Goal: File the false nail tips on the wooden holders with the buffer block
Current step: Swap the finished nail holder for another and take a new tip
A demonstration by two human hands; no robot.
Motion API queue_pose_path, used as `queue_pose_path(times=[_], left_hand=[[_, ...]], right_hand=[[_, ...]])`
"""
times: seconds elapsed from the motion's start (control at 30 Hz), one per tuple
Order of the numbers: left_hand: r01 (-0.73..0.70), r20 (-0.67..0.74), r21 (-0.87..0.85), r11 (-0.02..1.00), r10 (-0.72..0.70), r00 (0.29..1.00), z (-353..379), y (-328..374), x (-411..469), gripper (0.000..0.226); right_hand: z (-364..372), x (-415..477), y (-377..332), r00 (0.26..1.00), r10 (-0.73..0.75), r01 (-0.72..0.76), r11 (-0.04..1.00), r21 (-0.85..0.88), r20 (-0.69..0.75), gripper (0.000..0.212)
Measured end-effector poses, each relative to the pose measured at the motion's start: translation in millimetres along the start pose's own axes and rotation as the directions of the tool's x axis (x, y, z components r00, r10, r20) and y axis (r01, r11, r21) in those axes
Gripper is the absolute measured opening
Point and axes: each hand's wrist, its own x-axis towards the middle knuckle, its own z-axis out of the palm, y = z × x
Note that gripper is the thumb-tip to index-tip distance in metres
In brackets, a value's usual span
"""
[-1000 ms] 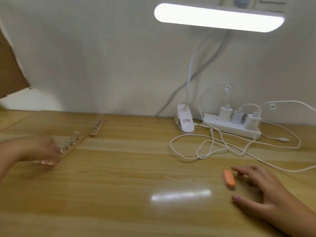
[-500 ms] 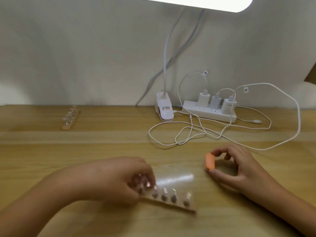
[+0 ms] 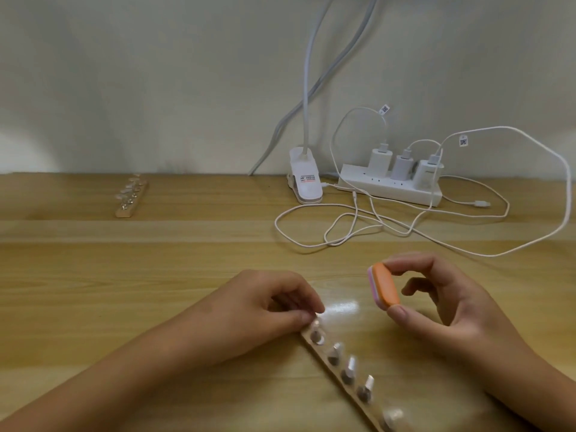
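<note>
A wooden holder [image 3: 324, 360] with several clear false nail tips on metal studs lies diagonally on the desk, running from the centre toward the bottom right. My left hand [image 3: 265, 310] pinches its upper end at the first nail tip [image 3: 316, 324]. My right hand [image 3: 442, 304] holds an orange and pink buffer block [image 3: 385, 288] between thumb and fingertips, lifted above the desk just right of that end. A second wooden holder [image 3: 131, 201] with nail tips lies far back on the left.
At the back stand a white lamp clamp [image 3: 305, 182] with its gooseneck and a white power strip [image 3: 392, 185] carrying three chargers. Loose white cables [image 3: 358, 232] loop over the wooden desk [image 3: 124, 275] behind my right hand. The wall is close behind.
My left hand dragged one holder from the far left to the desk's front centre and turned it diagonal. My right hand picked the buffer block up off the desk.
</note>
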Motion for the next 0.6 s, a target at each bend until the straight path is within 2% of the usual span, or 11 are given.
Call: queue_pose_path(times=[0.1,0.17,0.27,0.4,0.47,0.6], left_hand=[[0.013,0.157,-0.154,0.988,0.012,0.988,8,8,-4,0.027],[-0.025,0.19,-0.092,0.995,0.042,0.981,15,10,-5,0.028],[-0.135,0.138,0.048,0.99,0.127,0.982,24,14,-4,0.021],[-0.249,0.051,0.011,0.968,0.248,0.967,32,14,0,0.005],[-0.253,0.03,0.019,0.967,0.252,0.967,33,11,1,0.013],[-0.216,0.054,0.022,0.976,0.215,0.975,29,1,2,0.022]], right_hand=[[2,-2,-2,0.997,-0.075,0.076,0.996,0.052,-0.026,0.043],[3,-3,-4,0.993,-0.115,0.116,0.993,0.037,-0.032,0.043],[4,-5,-5,0.985,-0.173,0.173,0.985,-0.007,-0.016,0.05],[8,-5,-7,0.963,-0.265,0.269,0.942,-0.203,0.046,0.063],[8,-5,-8,0.957,-0.281,0.29,0.921,-0.261,0.071,0.056],[8,-4,-12,0.967,-0.248,0.254,0.937,-0.24,0.055,0.049]])
